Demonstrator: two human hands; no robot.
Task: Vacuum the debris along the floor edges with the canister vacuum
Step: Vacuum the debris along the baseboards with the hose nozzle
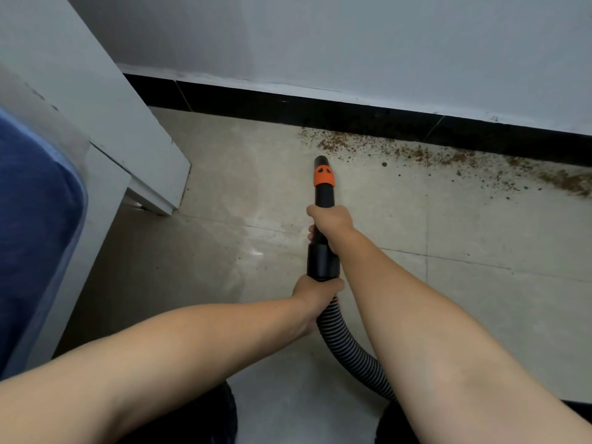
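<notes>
Two hands on black vacuum nozzle (323,200) | right hand (331,224) fingers clamped on tube, left hand (315,296) fingers clamped at ribbed hose (346,344) joint | nozzle tip just short of brown debris (416,153) strewn along black baseboard (352,115) | white furniture leg (150,174) left of nozzle

2 bare forearms reach in from the bottom edge, with no sleeves, watch, bands or rings showing. The left hand (315,291) and the right hand (333,224) wear no gloves. At the lower edge, between and beside the arms, dark clothing (205,421) covers what seem to be the legs, black or very dark navy; its cut and fabric are too dim to tell.
</notes>
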